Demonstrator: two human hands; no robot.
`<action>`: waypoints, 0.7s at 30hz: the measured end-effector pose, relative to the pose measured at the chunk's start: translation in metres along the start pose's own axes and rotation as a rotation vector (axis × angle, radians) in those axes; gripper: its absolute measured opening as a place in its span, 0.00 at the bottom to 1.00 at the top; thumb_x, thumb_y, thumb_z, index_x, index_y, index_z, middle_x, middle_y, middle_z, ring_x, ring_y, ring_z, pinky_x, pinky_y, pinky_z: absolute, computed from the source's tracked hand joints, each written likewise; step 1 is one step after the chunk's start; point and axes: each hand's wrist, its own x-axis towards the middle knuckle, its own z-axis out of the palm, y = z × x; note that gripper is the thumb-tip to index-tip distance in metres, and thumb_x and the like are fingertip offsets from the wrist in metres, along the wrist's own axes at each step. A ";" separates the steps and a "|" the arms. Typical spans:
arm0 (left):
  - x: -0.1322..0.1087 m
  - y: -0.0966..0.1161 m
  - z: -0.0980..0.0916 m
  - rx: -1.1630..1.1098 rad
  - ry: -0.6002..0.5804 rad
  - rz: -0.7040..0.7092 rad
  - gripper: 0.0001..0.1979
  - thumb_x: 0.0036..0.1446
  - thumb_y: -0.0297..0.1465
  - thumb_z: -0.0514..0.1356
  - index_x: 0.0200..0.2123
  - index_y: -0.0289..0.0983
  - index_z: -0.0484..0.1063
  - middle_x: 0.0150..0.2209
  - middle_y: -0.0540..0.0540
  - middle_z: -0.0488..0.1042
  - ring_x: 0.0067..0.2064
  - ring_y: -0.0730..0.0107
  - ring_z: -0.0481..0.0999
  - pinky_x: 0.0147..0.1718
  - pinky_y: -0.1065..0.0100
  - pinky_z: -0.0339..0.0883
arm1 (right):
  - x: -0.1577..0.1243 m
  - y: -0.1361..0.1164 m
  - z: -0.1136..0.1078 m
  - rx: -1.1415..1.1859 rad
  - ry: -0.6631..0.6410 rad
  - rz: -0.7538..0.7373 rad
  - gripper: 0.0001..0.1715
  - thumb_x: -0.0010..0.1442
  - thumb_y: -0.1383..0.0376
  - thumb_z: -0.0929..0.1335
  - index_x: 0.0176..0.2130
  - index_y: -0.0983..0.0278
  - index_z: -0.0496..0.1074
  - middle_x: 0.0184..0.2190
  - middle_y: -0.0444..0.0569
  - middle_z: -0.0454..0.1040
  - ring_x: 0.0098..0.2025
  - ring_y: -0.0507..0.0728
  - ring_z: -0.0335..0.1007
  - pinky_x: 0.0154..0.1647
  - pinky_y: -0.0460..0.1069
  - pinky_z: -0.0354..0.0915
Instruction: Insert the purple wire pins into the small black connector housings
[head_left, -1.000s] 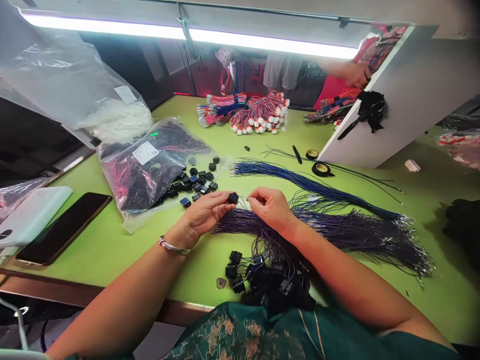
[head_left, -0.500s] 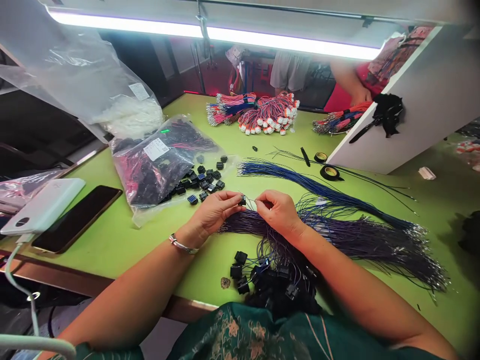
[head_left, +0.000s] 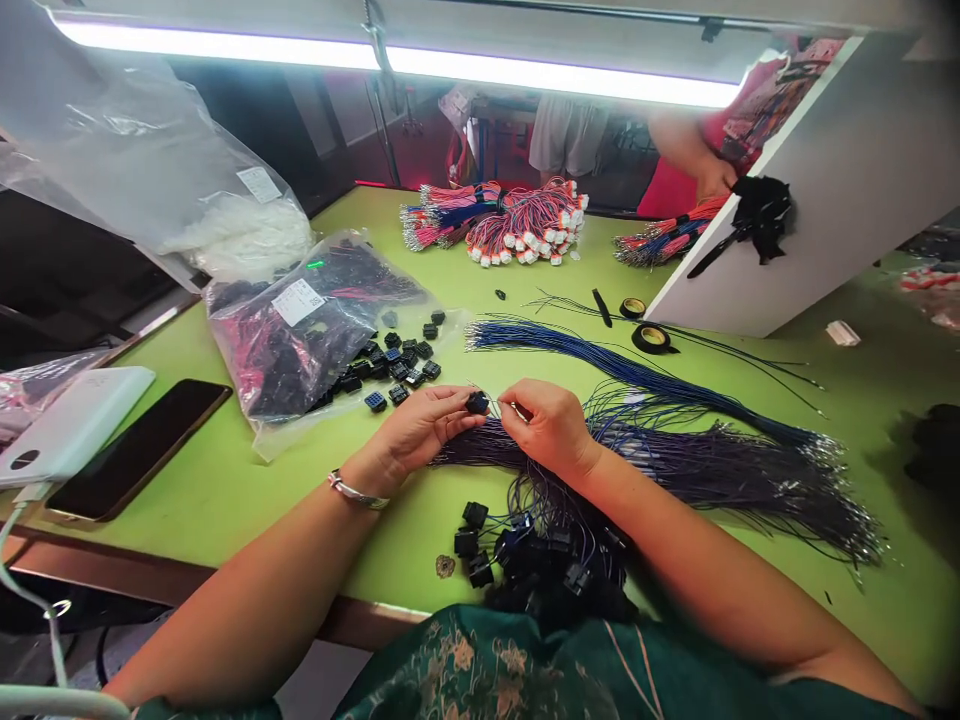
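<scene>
My left hand pinches a black connector housing between thumb and fingers, above the bench. Just to its right, my right hand is closed in a pinch on a thin wire; its end by the housing is too small to make out. Below both hands lies a bundle of dark purple wires with metal terminals at the right end. A blue wire bundle stretches out behind it. Near my body sits a heap of wired black connectors. Loose black connectors are scattered beyond my left hand.
A plastic bag of dark parts lies at left, near a phone and white power bank. Behind are red-blue wire bundles with white connectors, tape rolls and a white partition. Another person's arm shows beyond.
The black connector has turned in my left fingers, showing a different side. My right hand stays close beside it. The whole view has shifted slightly.
</scene>
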 end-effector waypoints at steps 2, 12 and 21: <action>0.001 -0.001 -0.001 -0.001 -0.017 -0.003 0.07 0.52 0.23 0.65 0.36 0.29 0.79 0.36 0.42 0.80 0.33 0.72 0.79 0.37 0.74 0.76 | 0.000 0.000 0.000 -0.013 -0.007 -0.019 0.08 0.57 0.70 0.65 0.28 0.63 0.72 0.24 0.44 0.73 0.26 0.50 0.64 0.30 0.46 0.56; 0.000 0.000 0.001 -0.010 0.017 -0.005 0.05 0.50 0.24 0.66 0.33 0.29 0.78 0.32 0.43 0.79 0.29 0.75 0.78 0.33 0.77 0.75 | -0.002 -0.001 -0.003 -0.259 -0.084 -0.141 0.12 0.61 0.68 0.63 0.28 0.62 0.72 0.22 0.45 0.69 0.28 0.52 0.60 0.29 0.49 0.50; -0.002 -0.001 0.007 0.053 0.120 0.006 0.10 0.44 0.27 0.71 0.27 0.29 0.74 0.26 0.48 0.75 0.25 0.77 0.77 0.28 0.78 0.73 | -0.004 0.000 -0.002 -0.415 -0.070 -0.274 0.14 0.63 0.71 0.61 0.27 0.64 0.70 0.23 0.47 0.67 0.29 0.54 0.56 0.30 0.51 0.47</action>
